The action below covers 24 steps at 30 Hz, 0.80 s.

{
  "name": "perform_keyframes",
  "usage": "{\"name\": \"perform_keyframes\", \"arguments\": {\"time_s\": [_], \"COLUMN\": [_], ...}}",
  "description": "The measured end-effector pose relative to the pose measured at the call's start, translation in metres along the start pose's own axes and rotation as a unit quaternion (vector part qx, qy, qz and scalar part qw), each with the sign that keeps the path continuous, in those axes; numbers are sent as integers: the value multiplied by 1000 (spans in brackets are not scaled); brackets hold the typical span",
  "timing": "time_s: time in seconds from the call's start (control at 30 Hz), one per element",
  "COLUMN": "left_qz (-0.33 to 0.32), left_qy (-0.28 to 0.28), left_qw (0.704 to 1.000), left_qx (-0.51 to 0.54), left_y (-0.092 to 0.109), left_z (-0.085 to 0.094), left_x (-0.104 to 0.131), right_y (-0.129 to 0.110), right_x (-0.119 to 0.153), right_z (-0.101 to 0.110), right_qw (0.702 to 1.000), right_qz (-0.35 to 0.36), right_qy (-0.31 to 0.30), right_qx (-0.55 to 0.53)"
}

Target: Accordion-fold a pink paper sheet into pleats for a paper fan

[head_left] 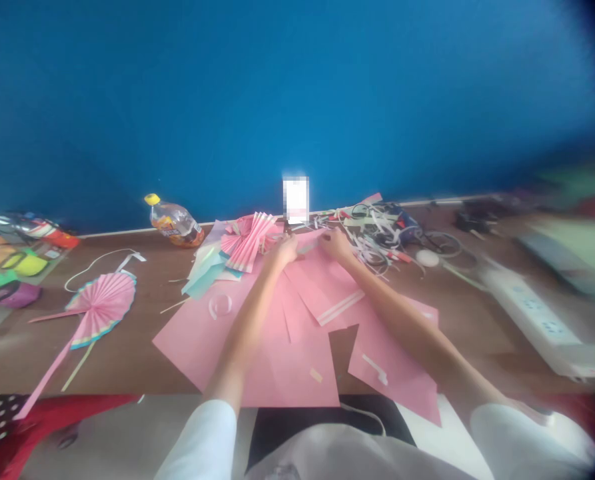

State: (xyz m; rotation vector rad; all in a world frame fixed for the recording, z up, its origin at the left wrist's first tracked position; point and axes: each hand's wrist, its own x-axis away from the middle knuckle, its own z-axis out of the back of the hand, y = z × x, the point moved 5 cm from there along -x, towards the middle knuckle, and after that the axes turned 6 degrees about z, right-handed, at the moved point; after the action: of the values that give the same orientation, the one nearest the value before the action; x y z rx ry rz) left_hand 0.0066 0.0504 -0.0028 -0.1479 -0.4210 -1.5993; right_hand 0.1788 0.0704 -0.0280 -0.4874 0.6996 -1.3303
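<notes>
Both arms reach forward over pink paper sheets (272, 360) on the brown table. My left hand (284, 249) is at the far edge of a pink sheet with white strips (322, 287), beside a folded pink paper fan (250, 243). My right hand (335, 244) rests at the same sheet's far right part, near a heap of paper scraps and cords (380, 230). The fingers of both hands are small and blurred, so their grip is unclear. A clear tape ring (220, 307) lies on the left pink sheet.
At left are a finished pink fan (102, 303), a drink bottle (174, 223) and a purple roll (14, 294). A white power strip (540, 317) and a white round object (428, 258) are at right. The blue wall (297, 100) rises behind the table.
</notes>
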Motion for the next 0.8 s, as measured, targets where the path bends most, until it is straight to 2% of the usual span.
{"name": "perform_keyframes", "arguments": {"time_s": [0.1, 0.23, 0.33, 0.4, 0.47, 0.57, 0.7, 0.8], "left_qz": [-5, -26, -84, -132, -162, -178, -186, -193], "left_qy": [-10, -13, -27, -19, 24, 65, 28, 10], "left_qw": [1000, 1000, 991, 976, 963, 948, 938, 929], "left_qx": [2, 9, 97, 171, 215, 255, 292, 316], "left_y": [0, -1, 6, 12, 17, 18, 15, 10], "left_z": [0, 5, 11, 17, 27, 39, 49, 56], "left_x": [2, 5, 8, 11, 13, 16, 21, 27], "right_y": [-2, 1, -3, -11, -18, -29, -40, -38], "right_x": [-2, -4, -5, -5, -4, -2, -2, -4], "right_z": [-3, -4, -1, 6, 18, 36, 57, 65], "right_qw": [998, 993, 985, 970, 947, 932, 923, 922], "right_qz": [9, 10, 33, 51, 55, 58, 89, 85], "right_qy": [-54, -81, -94, -91, -83, -86, -89, -86], "right_qx": [-37, -80, -138, -218, -305, -348, -365, -368]}}
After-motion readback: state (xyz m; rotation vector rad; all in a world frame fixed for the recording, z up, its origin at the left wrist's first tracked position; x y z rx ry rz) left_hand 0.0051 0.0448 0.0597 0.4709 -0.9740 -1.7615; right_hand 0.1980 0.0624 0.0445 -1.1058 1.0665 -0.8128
